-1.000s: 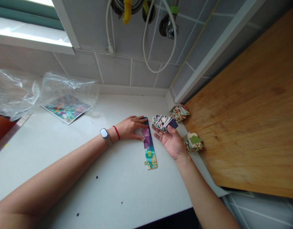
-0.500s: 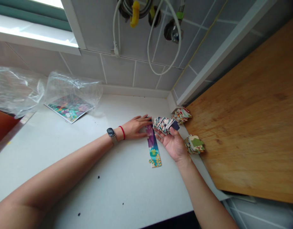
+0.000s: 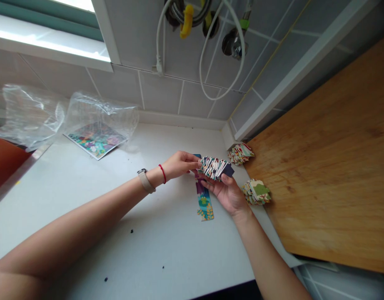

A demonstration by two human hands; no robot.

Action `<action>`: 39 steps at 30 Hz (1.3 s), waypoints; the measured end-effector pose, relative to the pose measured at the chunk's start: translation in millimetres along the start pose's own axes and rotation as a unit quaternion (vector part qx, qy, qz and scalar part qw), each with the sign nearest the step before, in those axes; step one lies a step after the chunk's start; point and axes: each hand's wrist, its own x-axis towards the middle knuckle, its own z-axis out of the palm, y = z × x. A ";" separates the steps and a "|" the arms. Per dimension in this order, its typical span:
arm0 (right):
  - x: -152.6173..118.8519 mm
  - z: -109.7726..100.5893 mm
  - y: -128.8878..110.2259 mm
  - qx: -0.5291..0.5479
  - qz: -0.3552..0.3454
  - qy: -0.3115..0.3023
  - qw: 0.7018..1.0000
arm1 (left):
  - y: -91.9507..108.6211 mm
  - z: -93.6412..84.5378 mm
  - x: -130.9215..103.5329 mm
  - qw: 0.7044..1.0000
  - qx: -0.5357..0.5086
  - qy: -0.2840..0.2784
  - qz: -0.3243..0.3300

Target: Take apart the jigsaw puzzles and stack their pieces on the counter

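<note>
A fanned stack of jigsaw puzzle pieces (image 3: 214, 167) rests in my right hand (image 3: 228, 196), its thumb pressed on the near right end. My left hand (image 3: 179, 164) reaches in from the left, thumb and fingers pinched at the stack's left end on a puzzle piece that the fingers mostly hide. Below both hands, a strip of joined puzzle pieces (image 3: 205, 203) lies flat on the white counter (image 3: 167, 233). It shows purple, teal and orange-yellow leaf patterns, and the hands cover its upper middle.
Two more piles, a far puzzle pile (image 3: 241, 154) and a near puzzle pile (image 3: 256, 191), sit beside the wooden board (image 3: 323, 166) at right. A colourful picture card (image 3: 96, 139) lies partly under a clear plastic bag (image 3: 101, 109). Dark specks dot the counter. A white cable (image 3: 202, 71) hangs above.
My left hand has lifted off the strip, turned, and closed its fingers at the left end of the stack. My right hand still holds the stack in nearly the same place. The view has shifted slightly.
</note>
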 end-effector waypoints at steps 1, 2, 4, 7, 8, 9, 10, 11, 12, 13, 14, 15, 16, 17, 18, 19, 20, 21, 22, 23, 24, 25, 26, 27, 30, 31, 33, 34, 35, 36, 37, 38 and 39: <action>0.0 0.1 0.0 -0.001 -0.004 0.001 1.000 | 0.9 0.2 -0.2 1.000 -0.006 0.007 -0.004; 0.1 0.1 0.1 0.000 -0.008 0.002 1.000 | 2.0 0.2 -0.5 1.000 -0.009 0.012 -0.008; 0.3 -0.2 0.6 0.004 -0.013 0.006 1.000 | 4.7 -0.1 -1.1 1.000 -0.016 0.013 -0.022; 0.7 -1.5 1.6 0.014 -0.020 0.015 1.000 | 8.8 -1.0 -1.8 0.998 -0.032 0.008 -0.047; 0.8 -2.0 1.7 0.018 -0.023 0.016 0.999 | 10.2 -1.4 -2.0 0.998 -0.037 0.015 -0.054; 1.0 -2.7 1.8 0.022 -0.025 0.018 0.999 | 11.6 -1.7 -2.3 0.997 -0.040 0.025 -0.060; 1.1 -3.4 1.8 0.025 -0.027 0.019 0.999 | 13.0 -2.1 -2.6 0.996 -0.042 0.036 -0.065; 1.2 -4.2 1.7 0.027 -0.029 0.020 0.999 | 14.3 -2.4 -3.0 0.996 -0.042 0.045 -0.070; 1.4 -4.8 1.6 0.028 -0.029 0.020 0.999 | 15.5 -2.6 -3.7 0.995 -0.040 0.049 -0.073; 1.5 -5.4 1.5 0.027 -0.027 0.019 0.999 | 16.4 -2.8 -4.4 0.995 -0.037 0.046 -0.074; 1.6 -5.8 1.5 0.025 -0.023 0.015 0.999 | 17.1 -3.0 -5.3 0.996 -0.031 0.037 -0.074; 1.7 -6.0 1.5 0.023 -0.019 0.011 0.999 | 17.5 -3.1 -6.1 0.997 -0.022 0.026 -0.071; 1.7 -5.9 1.6 0.020 -0.015 0.007 1.000 | 17.6 -3.2 -6.8 0.998 -0.010 0.014 -0.067; 1.6 -5.6 1.7 0.017 -0.011 0.004 1.000 | 17.4 -3.3 -7.3 0.998 0.002 0.004 -0.062; 1.6 -5.1 1.9 0.013 -0.009 0.003 1.000 | 17.0 -3.5 -7.6 0.998 0.015 -0.001 -0.056; 1.5 -4.5 2.0 0.010 -0.009 0.003 1.000 | 16.5 -3.7 -7.6 0.998 0.025 -0.003 -0.049; 1.5 -4.0 2.0 0.008 -0.010 0.004 1.000 | 15.9 -3.9 -7.3 0.998 0.034 -0.003 -0.045; 1.5 -3.5 2.1 0.005 -0.012 0.005 1.000 | 15.4 -4.2 -6.9 0.998 0.039 -0.001 -0.042; 1.5 -3.3 2.1 0.004 -0.014 0.006 1.000 | 15.1 -4.4 -6.4 0.998 0.042 0.000 -0.039; 1.5 -3.3 2.2 0.003 -0.016 0.007 1.000 | 14.8 -4.7 -6.0 0.998 0.043 0.001 -0.039; 1.5 -3.5 2.3 0.002 -0.018 0.008 1.000 | 14.7 -4.8 -5.6 0.998 0.043 0.002 -0.039; 1.6 -3.9 2.5 0.001 -0.019 0.009 1.000 | 14.7 -5.0 -5.3 0.998 0.042 0.002 -0.040; 1.6 -4.4 2.8 0.002 -0.019 0.010 1.000 | 14.7 -5.0 -5.1 0.998 0.041 0.001 -0.041; 1.7 -5.0 3.1 0.004 -0.018 0.011 1.000 | 14.6 -5.0 -5.0 0.998 0.040 -0.002 -0.043; 1.8 -6.1 3.6 0.013 -0.015 0.015 1.000 | 14.1 -4.7 -4.9 0.998 0.039 -0.007 -0.046; 1.8 -6.1 3.7 0.015 -0.015 0.016 1.000 | 13.7 -4.6 -4.8 0.998 0.039 -0.008 -0.045; 1.7 -5.6 3.6 0.020 -0.015 0.015 1.000 | 13.2 -4.1 -4.7 0.998 0.039 -0.009 -0.041; 1.6 -5.1 3.5 0.022 -0.016 0.015 1.000 | 13.0 -3.8 -4.7 0.998 0.040 -0.009 -0.040; 1.5 -4.6 3.4 0.024 -0.016 0.014 0.999 | 13.1 -3.5 -4.7 0.998 0.041 -0.009 -0.038; 1.4 -4.1 3.3 0.024 -0.017 0.014 0.999 | 13.3 -3.1 -4.9 0.998 0.043 -0.009 -0.037; 1.3 -3.6 3.2 0.024 -0.017 0.013 0.999 | 13.6 -2.8 -5.1 0.998 0.046 -0.009 -0.036; 1.2 -3.2 3.1 0.021 -0.017 0.013 1.000 | 14.1 -2.4 -5.4 0.998 0.048 -0.008 -0.035; 1.1 -2.8 3.0 0.019 -0.016 0.012 1.000 | 14.6 -2.1 -5.7 0.998 0.052 -0.006 -0.032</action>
